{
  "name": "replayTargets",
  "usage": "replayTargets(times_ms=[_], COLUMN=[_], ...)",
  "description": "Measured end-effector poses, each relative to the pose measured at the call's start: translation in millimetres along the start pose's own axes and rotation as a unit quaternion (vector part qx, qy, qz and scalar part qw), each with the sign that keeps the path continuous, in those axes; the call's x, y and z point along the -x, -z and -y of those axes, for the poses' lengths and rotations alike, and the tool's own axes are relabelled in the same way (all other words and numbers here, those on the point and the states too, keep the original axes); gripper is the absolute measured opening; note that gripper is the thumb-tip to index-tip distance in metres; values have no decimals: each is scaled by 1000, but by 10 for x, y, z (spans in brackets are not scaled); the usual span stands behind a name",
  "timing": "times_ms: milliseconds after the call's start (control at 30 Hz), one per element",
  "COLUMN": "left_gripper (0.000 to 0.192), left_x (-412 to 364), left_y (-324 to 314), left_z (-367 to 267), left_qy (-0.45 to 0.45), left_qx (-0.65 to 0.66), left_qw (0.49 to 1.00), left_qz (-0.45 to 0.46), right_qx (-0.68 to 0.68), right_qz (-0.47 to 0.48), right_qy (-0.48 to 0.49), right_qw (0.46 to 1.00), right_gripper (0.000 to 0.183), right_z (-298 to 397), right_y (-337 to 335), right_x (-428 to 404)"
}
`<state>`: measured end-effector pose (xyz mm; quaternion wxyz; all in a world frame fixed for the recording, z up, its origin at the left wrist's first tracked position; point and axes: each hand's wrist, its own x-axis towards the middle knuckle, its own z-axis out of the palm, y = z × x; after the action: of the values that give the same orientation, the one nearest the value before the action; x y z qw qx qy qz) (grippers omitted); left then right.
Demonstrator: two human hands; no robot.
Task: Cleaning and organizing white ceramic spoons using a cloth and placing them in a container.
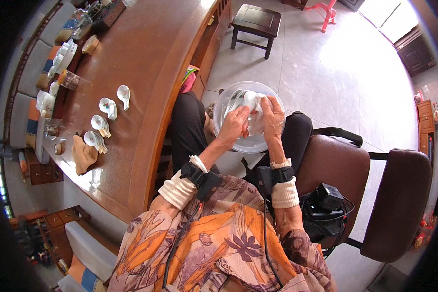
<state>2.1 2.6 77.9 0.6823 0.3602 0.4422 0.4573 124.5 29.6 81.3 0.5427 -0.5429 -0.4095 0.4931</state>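
Note:
My left hand (236,122) and my right hand (272,116) meet over a round translucent plastic tub (253,146) between my knees. Both are closed on a bunched white cloth (252,100), fingers bent in towards each other. A small reddish patch shows between the hands; whether a spoon lies inside the cloth is hidden. Several white spoons (235,101) with dark green edging or pattern rest in the tub, left of the cloth. To my left on the wooden table (146,73), white floral soup spoons lie in nested stacks, one stack (95,140) beside a brown cloth (83,155).
A brown padded chair (335,164) at my right holds a black device (329,196) with cables. Black cables (265,233) run from my wrist straps. A dark wooden stool (257,20) stands ahead. Jars and a white tray of cups (62,58) line the table's far side.

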Motion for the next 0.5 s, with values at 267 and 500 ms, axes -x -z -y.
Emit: replayTargets(times_ms=[267, 500], left_gripper=[35, 40], left_x=[9, 142], left_y=[16, 24], left_z=[-15, 10], left_qy=[46, 95], left_qx=[118, 70], left_qw=[992, 993], left_qz=[-24, 19], right_qx=[258, 120], right_qz=[-8, 10], right_qy=[277, 61], right_qw=[925, 991], right_gripper=[15, 21], right_z=[28, -154], right_y=[-114, 130], right_x=[172, -167])
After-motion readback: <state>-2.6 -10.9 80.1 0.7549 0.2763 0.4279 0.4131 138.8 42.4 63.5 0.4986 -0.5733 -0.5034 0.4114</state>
